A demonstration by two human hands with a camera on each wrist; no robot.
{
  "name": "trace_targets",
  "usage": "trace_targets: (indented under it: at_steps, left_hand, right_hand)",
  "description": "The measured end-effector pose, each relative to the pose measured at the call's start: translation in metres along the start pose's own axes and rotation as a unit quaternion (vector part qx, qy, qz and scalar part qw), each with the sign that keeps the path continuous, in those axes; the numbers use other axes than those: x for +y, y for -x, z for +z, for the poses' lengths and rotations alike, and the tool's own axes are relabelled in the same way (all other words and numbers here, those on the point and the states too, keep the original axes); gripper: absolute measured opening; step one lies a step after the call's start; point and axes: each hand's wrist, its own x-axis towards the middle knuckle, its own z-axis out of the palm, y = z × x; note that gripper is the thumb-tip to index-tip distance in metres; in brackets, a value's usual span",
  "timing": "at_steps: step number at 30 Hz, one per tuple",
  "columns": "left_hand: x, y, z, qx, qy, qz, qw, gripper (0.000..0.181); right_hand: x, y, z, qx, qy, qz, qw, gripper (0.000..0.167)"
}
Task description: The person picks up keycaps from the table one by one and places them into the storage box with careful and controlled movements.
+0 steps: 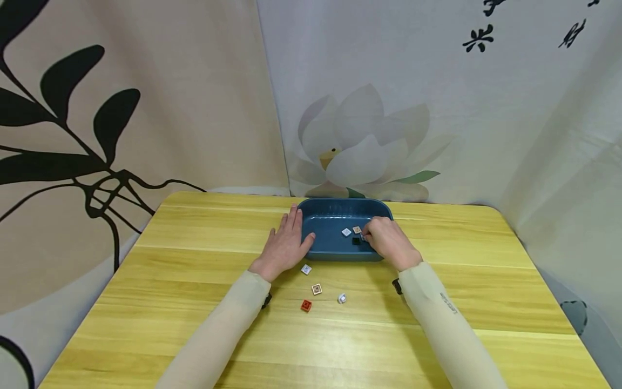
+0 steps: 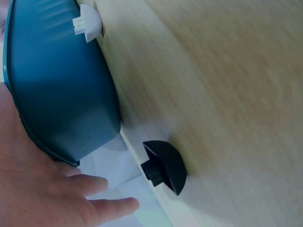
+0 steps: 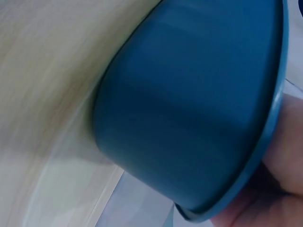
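A dark blue tray (image 1: 330,256) stands on the table. My left hand (image 1: 284,243) rests against its left rim, fingers spread and straight; the left wrist view shows the palm (image 2: 42,184) along the rim. My right hand (image 1: 391,243) reaches over the right rim, its fingers curled and pinching a small pale keycap (image 1: 363,236) inside. Around it in the tray lie a white keycap (image 1: 346,232), a cream keycap (image 1: 357,229) and a black keycap (image 1: 356,241). In the right wrist view, the tray wall (image 3: 189,104) hides the right fingertips.
In front of the tray lie a white keycap (image 1: 306,269), a cream keycap (image 1: 317,289), a red keycap (image 1: 306,306) and another white keycap (image 1: 342,298). The left wrist view shows a black keycap (image 2: 168,165) on the wooden table (image 1: 486,281). Curtains (image 1: 194,97) hang behind.
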Motion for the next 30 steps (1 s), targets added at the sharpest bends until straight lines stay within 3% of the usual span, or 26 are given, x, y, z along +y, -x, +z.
trace_targets:
  at_steps: [10, 14, 20, 25, 30]
  left_hand:
    - [0.001, 0.001, 0.0, 0.005, 0.0, 0.005, 1.0, 0.081]
    - [0.001, 0.001, 0.0, 0.005, 0.0, 0.006, 1.0, 0.082]
    - [0.0, 0.0, 0.0, 0.001, -0.004, 0.003, 1.0, 0.083]
    - [0.001, 0.0, -0.001, 0.002, -0.005, 0.002, 1.0, 0.082]
    - [0.0, 0.001, 0.0, 0.003, -0.004, 0.003, 1.0, 0.082]
  right_hand:
    - [0.004, -0.001, 0.003, -0.017, -0.006, 0.011, 0.9998, 0.01]
    - [0.001, 0.0, 0.002, -0.005, 0.001, 0.012, 0.9999, 0.015]
    - [-0.01, 0.014, 0.0, 0.07, 0.024, 0.008, 0.9972, 0.017]
    - [-0.019, 0.031, -0.001, 0.149, 0.037, -0.021, 0.9879, 0.021]
    - [-0.026, 0.042, -0.001, 0.188, 0.044, -0.046, 0.98, 0.02]
